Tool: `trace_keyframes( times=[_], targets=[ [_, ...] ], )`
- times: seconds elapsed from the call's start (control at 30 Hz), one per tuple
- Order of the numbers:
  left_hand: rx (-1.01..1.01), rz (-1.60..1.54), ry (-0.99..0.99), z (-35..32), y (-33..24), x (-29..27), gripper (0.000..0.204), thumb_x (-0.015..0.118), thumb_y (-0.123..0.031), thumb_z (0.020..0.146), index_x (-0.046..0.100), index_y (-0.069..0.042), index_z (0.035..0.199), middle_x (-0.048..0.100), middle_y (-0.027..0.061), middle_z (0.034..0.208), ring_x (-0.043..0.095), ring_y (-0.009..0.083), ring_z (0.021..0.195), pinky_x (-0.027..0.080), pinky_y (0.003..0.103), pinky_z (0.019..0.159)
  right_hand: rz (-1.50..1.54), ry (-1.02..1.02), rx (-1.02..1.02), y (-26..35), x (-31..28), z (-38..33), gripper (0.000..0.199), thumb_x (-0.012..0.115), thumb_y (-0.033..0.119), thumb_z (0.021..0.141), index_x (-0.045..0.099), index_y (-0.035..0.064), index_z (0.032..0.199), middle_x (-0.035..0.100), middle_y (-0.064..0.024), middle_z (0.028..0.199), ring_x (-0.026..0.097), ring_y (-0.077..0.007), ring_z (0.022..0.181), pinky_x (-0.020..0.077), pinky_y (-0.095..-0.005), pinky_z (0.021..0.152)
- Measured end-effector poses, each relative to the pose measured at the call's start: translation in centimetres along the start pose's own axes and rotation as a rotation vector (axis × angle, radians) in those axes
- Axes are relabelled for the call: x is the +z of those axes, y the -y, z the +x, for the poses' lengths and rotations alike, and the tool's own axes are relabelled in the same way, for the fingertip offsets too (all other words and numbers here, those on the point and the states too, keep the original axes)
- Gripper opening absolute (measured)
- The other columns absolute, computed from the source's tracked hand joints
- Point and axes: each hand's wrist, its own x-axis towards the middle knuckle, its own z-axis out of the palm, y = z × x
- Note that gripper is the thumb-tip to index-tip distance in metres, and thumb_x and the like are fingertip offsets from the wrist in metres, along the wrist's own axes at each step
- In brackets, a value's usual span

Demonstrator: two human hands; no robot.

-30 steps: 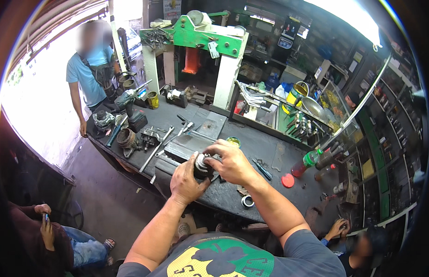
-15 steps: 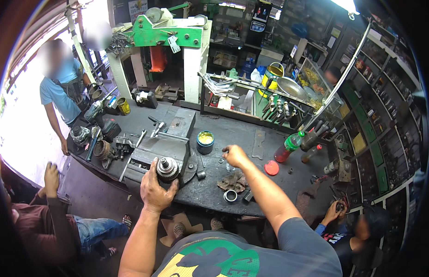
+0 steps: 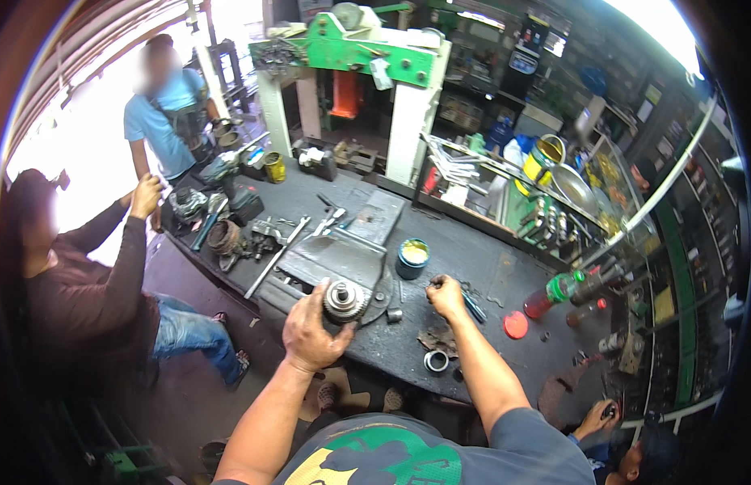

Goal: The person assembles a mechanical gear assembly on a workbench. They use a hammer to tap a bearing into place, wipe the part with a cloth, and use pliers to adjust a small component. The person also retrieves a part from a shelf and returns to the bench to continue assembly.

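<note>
Left hand (image 3: pixel 311 333) holds a toothed metal part (image 3: pixel 344 301)

I have a round metal gear part (image 3: pixel 344 301) gripped in my left hand (image 3: pixel 310 333), a little below and left of the frame's centre. Its toothed ring is grey and shiny, with narrower round collars stepping up inside it to a short stub at the middle. The stub points up, so the piece stands roughly upright; below the teeth it looks dark, and my grip partly hides it.
</note>
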Motion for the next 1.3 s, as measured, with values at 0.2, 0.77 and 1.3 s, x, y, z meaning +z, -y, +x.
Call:
trace_keyframes(
  times=[0.2, 0.77, 1.3],
  targets=[
    [0.018, -0.031, 0.002, 0.0, 0.0, -0.2, 0.093, 0.093, -0.037, 0.083, 0.056, 0.002, 0.158, 0.077, 0.0217, 0.123, 0.075, 0.0423, 0.114, 0.058, 0.05, 0.105, 0.72, 0.246, -0.433, 18.5, -5.8, -11.0, 0.033, 0.078, -0.003, 0.098, 0.069, -0.0034, 0.13, 0.078, -0.0085, 0.11, 0.077, -0.0167, 0.098, 0.0656, -0.034, 0.092],
    [-0.043, -0.14, 0.072, -0.1, 0.1, -0.8, 0.09, 0.09, -0.028, 0.081, 0.055, 0.003, 0.158, 0.073, 0.0245, 0.133, 0.072, 0.0422, 0.123, 0.057, 0.049, 0.108, 0.179, 0.153, -0.78, 26.8, -4.4, -17.6, 0.031, 0.084, 0.004, 0.096, 0.077, 0.0006, 0.126, 0.074, -0.0094, 0.123, 0.072, -0.0196, 0.113, 0.0592, -0.0336, 0.099],
    [-0.244, -0.626, 0.06, 5.8, -2.7, -3.9, 0.03, 0.091, -0.01, 0.097, 0.083, 0.005, 0.121, 0.085, 0.014, 0.108, 0.08, 0.02, 0.098, 0.063, 0.032, 0.09, 0.37, 0.16, -0.688, 23.5, -5.0, -16.2, 0.05, 0.074, 0.0, 0.105, 0.064, 0.0032, 0.154, 0.072, -0.0123, 0.132, 0.071, -0.0225, 0.125, 0.0589, -0.0371, 0.108]
  ],
)
